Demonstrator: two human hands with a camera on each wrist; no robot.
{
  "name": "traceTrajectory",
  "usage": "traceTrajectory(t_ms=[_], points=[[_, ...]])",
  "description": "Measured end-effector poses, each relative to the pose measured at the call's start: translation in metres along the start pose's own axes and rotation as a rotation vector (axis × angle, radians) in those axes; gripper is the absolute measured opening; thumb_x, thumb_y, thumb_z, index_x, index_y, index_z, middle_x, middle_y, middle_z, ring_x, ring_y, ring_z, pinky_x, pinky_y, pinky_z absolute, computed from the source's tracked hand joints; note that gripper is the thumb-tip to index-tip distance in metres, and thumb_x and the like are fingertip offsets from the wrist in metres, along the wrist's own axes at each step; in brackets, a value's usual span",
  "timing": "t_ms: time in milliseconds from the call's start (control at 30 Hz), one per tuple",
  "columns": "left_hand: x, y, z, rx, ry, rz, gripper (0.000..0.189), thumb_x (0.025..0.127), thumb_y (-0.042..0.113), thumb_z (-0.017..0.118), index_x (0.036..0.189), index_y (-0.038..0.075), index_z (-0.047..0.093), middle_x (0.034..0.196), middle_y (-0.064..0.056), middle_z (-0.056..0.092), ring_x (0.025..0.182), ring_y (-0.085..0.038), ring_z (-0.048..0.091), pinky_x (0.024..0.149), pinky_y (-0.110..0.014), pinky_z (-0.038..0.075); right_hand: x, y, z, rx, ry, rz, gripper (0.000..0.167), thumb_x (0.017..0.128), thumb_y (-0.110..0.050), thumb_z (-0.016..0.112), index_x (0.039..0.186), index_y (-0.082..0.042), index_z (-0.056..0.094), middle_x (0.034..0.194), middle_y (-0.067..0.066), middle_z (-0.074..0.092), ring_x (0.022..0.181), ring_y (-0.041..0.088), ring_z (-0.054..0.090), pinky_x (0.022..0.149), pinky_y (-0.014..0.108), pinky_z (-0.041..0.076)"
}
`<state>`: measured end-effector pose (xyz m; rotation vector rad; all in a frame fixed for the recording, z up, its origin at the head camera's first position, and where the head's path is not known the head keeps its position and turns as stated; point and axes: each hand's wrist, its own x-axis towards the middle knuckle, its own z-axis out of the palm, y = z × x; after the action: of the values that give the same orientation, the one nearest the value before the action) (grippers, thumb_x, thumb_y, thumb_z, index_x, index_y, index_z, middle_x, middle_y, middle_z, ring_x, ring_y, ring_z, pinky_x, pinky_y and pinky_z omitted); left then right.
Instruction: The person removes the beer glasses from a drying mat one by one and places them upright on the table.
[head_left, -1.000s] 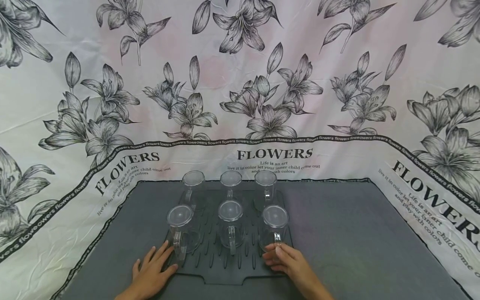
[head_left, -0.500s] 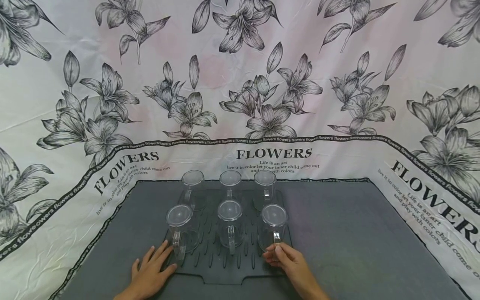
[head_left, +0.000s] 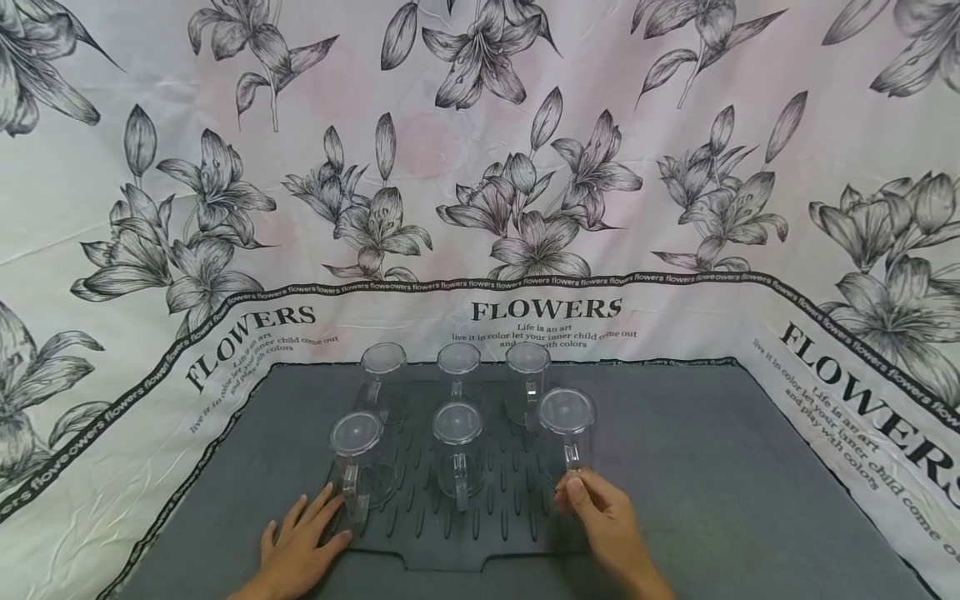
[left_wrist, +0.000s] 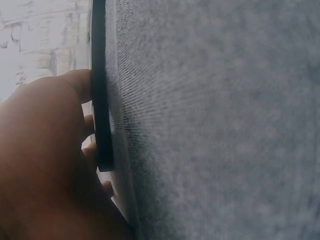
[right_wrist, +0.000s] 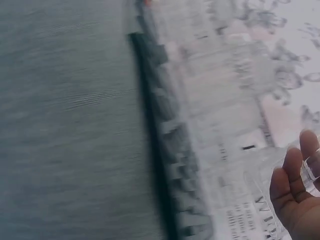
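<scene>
My right hand [head_left: 609, 521] pinches the handle of a clear glass mug [head_left: 567, 412] that is upside down, base up, and raised above the right side of a dark drying mat [head_left: 442, 542]. In the right wrist view, that hand's fingers [right_wrist: 287, 187] curl by the transparent handle. My left hand [head_left: 302, 546] lies with fingers spread at the mat's front left edge, near the upside-down front left mug [head_left: 357, 433]. From the left wrist, its fingers [left_wrist: 77, 85] touch the mat's dark edge [left_wrist: 101, 100]. An upturned middle mug [head_left: 458, 425] stands between them.
Behind stand several more upside-down glass mugs: a left one [head_left: 383, 360], a middle one [head_left: 458, 361] and a right one [head_left: 528, 360]. The mat has raised ridges and lies on a grey tabletop [head_left: 712, 483]. A flower-printed cloth [head_left: 525, 192] hangs around the back and sides.
My right hand has lifted the front right mug off the mat and shifted it slightly right. The left hand stays in its place at the mat's edge.
</scene>
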<state>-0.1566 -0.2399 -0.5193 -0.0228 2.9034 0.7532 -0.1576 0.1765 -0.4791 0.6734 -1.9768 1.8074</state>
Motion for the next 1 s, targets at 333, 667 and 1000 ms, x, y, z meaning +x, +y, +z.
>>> traceTrajectory(t_ms=[333,667,1000], points=[[0.0,-0.001,0.001,-0.011,-0.003,0.004,0.075,0.088,0.062,0.055,0.145,0.014,0.047,0.155,-0.012,0.028,0.138,-0.048,0.015,0.095,-0.075,0.0,0.027,-0.035,-0.016,-0.093,0.121,-0.026,0.018,0.097,0.011,0.048,0.089,0.006,0.064,0.079,0.013,0.063,0.074,0.014,0.062,0.067,0.023,0.053],[-0.001,0.001,0.0,-0.018,-0.001,0.005,0.073,0.09,0.059,0.057,0.145,0.012,0.047,0.155,-0.012,0.027,0.138,-0.047,0.014,0.095,-0.074,-0.001,0.038,-0.06,-0.022,-0.119,0.169,-0.214,0.018,0.089,0.019,0.054,0.09,0.007,0.067,0.085,0.01,0.063,0.08,0.011,0.059,0.07,0.018,0.048],[-0.001,-0.002,0.001,-0.04,-0.005,-0.006,0.079,0.087,0.064,0.056,0.145,0.011,0.047,0.155,-0.014,0.027,0.137,-0.048,0.015,0.095,-0.074,-0.001,0.041,-0.069,-0.024,-0.148,0.186,-0.276,0.015,0.085,0.013,0.065,0.088,-0.001,0.069,0.085,0.011,0.062,0.078,0.012,0.058,0.07,0.018,0.048]])
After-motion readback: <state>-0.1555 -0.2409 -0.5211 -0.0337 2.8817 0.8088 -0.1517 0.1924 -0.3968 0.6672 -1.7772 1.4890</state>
